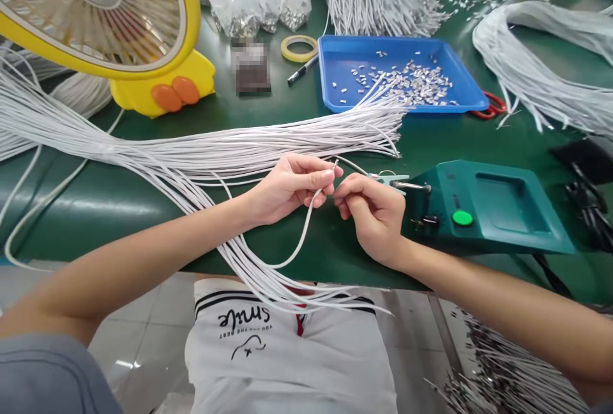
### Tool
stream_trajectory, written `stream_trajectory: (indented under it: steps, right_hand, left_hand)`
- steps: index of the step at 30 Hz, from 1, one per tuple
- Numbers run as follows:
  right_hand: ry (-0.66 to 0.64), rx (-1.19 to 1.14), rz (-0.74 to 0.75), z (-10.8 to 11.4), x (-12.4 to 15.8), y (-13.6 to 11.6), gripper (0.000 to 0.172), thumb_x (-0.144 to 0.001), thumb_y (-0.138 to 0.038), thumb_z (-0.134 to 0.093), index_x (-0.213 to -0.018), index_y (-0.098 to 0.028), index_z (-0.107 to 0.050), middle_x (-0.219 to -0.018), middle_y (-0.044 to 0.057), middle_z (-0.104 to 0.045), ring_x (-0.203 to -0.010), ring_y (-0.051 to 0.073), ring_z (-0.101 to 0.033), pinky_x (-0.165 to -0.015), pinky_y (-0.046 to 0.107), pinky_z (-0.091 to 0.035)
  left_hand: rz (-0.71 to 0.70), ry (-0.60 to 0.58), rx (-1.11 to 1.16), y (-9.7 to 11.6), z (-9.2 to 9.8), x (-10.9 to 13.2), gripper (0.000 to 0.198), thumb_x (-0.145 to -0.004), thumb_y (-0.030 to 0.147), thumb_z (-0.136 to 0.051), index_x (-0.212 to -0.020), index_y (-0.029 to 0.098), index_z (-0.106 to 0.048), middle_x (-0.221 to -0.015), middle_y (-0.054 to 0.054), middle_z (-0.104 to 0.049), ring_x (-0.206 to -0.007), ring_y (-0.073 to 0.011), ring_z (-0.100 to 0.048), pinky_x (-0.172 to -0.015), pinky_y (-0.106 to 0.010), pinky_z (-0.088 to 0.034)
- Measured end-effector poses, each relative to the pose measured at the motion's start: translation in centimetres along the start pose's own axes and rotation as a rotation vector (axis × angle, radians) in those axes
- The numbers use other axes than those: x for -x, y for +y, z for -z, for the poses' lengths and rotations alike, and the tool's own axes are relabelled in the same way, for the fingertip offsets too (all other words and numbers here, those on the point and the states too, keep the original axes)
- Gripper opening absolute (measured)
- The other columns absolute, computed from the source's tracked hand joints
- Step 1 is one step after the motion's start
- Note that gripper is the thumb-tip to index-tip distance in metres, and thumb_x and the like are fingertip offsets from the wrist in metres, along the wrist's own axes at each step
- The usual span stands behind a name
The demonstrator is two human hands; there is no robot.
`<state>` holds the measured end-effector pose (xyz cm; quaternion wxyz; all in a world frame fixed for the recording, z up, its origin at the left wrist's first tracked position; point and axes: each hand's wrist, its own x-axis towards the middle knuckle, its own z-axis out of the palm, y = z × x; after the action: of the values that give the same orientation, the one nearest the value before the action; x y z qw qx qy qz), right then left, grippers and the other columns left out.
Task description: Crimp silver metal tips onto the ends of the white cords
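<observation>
My left hand (287, 189) pinches one white cable (305, 229) near its tip, which points up between thumb and forefinger. Below the fingers the cable hangs in a loop over the table edge, beside several loose cables from the same bundle (239, 145). Close by on the right, my right hand (376, 216) is closed, fingers curled; whatever they may hold is hidden. Just behind that hand, a pale green clip (390, 179) sits near the metal rod of a green bench device (498, 209) with a bright green button (462, 218).
A blue tray (330, 85) holds many small metal pieces, with red-handled scissors (495, 106) partly under it. Yellow tape (299, 48), a pen (297, 74) and a yellow fan (163, 82) stand left of it. More cable bundles (546, 30) lie at right; others (507, 369) are below the table.
</observation>
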<state>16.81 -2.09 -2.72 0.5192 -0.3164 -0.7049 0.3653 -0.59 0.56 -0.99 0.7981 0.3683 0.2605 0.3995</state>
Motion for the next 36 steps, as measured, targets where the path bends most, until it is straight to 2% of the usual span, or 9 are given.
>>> stream_trajectory:
  steps: [6,12,17,19,26,31,36]
  right_hand:
    - [0.004,0.012,-0.038,0.08,-0.25,-0.14,0.025,-0.085,-0.002,-0.044,-0.076,-0.017,-0.061,-0.067,-0.004,-0.057,-0.052,0.005,-0.05,-0.051,0.021,-0.04]
    - [0.014,-0.012,-0.068,0.11,-0.16,0.09,0.026,-0.087,-0.002,-0.044,-0.078,-0.018,-0.062,-0.067,-0.004,-0.057,-0.053,0.005,-0.051,-0.05,0.02,-0.04]
    - [0.16,-0.155,-0.151,-0.35,0.01,0.04,0.019,-0.094,-0.015,-0.048,-0.104,-0.023,-0.062,-0.08,-0.003,-0.058,-0.056,0.006,-0.055,-0.048,0.019,-0.046]
    - [0.176,-0.176,-0.171,-0.51,-0.06,-0.03,0.018,-0.093,-0.021,-0.053,-0.11,-0.024,-0.061,-0.083,-0.002,-0.058,-0.058,0.006,-0.055,-0.049,0.02,-0.047]
    - [0.118,-0.147,-0.191,-0.39,-0.08,-0.02,0.02,-0.095,-0.034,-0.053,-0.11,-0.025,-0.063,-0.087,0.001,-0.06,-0.066,0.009,-0.057,-0.052,0.021,-0.05]
    - [0.106,-0.109,-0.136,-0.28,0.05,-0.13,0.02,-0.095,-0.033,-0.053,-0.109,-0.025,-0.065,-0.088,0.001,-0.062,-0.068,0.009,-0.058,-0.054,0.021,-0.049]
    - [0.112,-0.129,-0.189,-0.2,-0.31,-0.32,0.016,-0.094,-0.03,-0.054,-0.1,-0.023,-0.067,-0.084,0.0,-0.063,-0.063,0.008,-0.056,-0.054,0.021,-0.049]
  left_hand:
    - [-0.019,0.011,-0.002,-0.11,-0.03,-0.06,0.011,-0.077,0.022,-0.077,-0.082,0.012,-0.077,-0.059,0.0,-0.062,-0.043,-0.0029,-0.051,-0.043,-0.013,-0.041]
    - [-0.009,-0.061,0.018,-0.13,-0.15,0.01,0.01,-0.082,0.022,-0.074,-0.083,0.012,-0.077,-0.062,-0.001,-0.065,-0.045,-0.0035,-0.055,-0.045,-0.013,-0.043]
    - [0.018,-0.069,-0.043,-0.11,-0.15,0.07,0.017,-0.077,0.029,-0.079,-0.079,0.012,-0.075,-0.062,-0.002,-0.067,-0.049,-0.007,-0.061,-0.046,-0.014,-0.046]
    - [0.029,-0.068,-0.088,-0.1,-0.1,0.09,0.022,-0.077,0.033,-0.079,-0.078,0.012,-0.075,-0.061,-0.002,-0.067,-0.048,-0.007,-0.06,-0.045,-0.014,-0.044]
    - [0.04,-0.097,-0.096,-0.21,0.05,0.18,0.02,-0.084,0.032,-0.073,-0.08,0.012,-0.073,-0.061,-0.001,-0.065,-0.05,-0.006,-0.06,-0.047,-0.014,-0.042]
    - [0.062,-0.088,-0.116,-0.21,-0.03,0.2,0.024,-0.082,0.034,-0.075,-0.078,0.011,-0.071,-0.061,-0.001,-0.066,-0.048,-0.0059,-0.059,-0.044,-0.013,-0.039]
    - [0.058,-0.056,-0.174,-0.2,-0.05,0.14,0.029,-0.077,0.038,-0.079,-0.077,0.01,-0.071,-0.061,-0.002,-0.067,-0.047,-0.0062,-0.058,-0.043,-0.014,-0.039]
